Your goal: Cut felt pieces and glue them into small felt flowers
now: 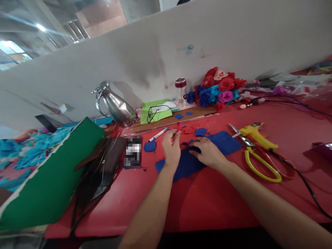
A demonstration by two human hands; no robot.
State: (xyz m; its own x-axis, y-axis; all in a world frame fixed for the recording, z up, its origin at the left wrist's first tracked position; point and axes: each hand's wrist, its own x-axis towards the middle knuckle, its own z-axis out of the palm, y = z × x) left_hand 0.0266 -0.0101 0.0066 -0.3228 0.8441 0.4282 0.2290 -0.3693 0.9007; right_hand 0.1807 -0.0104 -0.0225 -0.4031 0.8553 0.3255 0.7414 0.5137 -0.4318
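Note:
My left hand (pixel 172 147) is raised over the red table, its thumb and fingers pinched together. A small red piece (pixel 178 126) shows at those fingertips. Just to the right, my right hand (pixel 206 151) hovers low with curved fingers and a gap between thumb and forefinger. Its fingertips are at small blue scraps (pixel 184 143); whether they touch them I cannot tell. Beneath both hands lies a dark blue sheet (pixel 228 142), looking like cloth or crepe paper. Cut blue pieces lie nearby, one (pixel 200 132) behind the right hand and another (pixel 149 145) left of the left hand.
Yellow-handled scissors (pixel 261 169) and a yellow glue gun (pixel 258 135) with its cord lie right. A white marker (pixel 158 135), glasses (pixel 153 114), a jar (pixel 181 92) and a metal jug (pixel 116 107) stand or lie behind. Paper flowers (pixel 220 88) are heaped against the wall.

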